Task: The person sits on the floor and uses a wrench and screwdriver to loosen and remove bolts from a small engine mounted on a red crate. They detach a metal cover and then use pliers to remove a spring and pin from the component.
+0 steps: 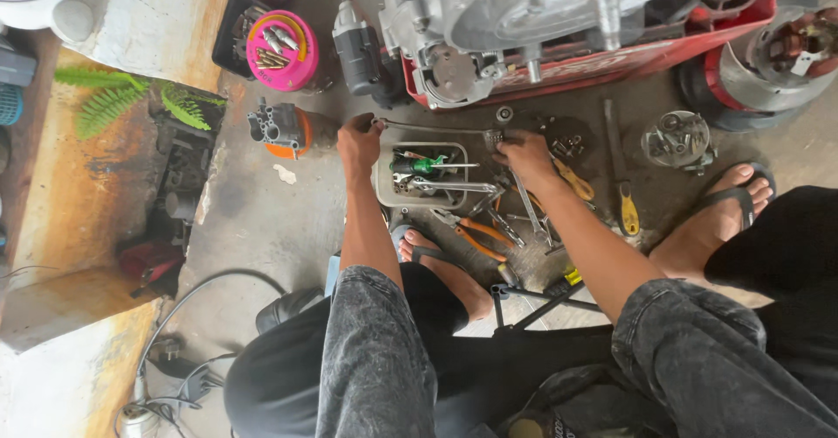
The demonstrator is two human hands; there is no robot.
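Left hand is closing fully around one end of a thin metal rod; right hand is pinching the other end. The rod is lying crosswise between both hands, above the grey tray, just short of the engine.

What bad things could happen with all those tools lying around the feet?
The bare toes in sandals sit close to the loose screwdriver and pliers, so a dropped tool could hurt them. The left hand and right hand hold a thin rod over the tray; it might slip. The cable could trip someone.
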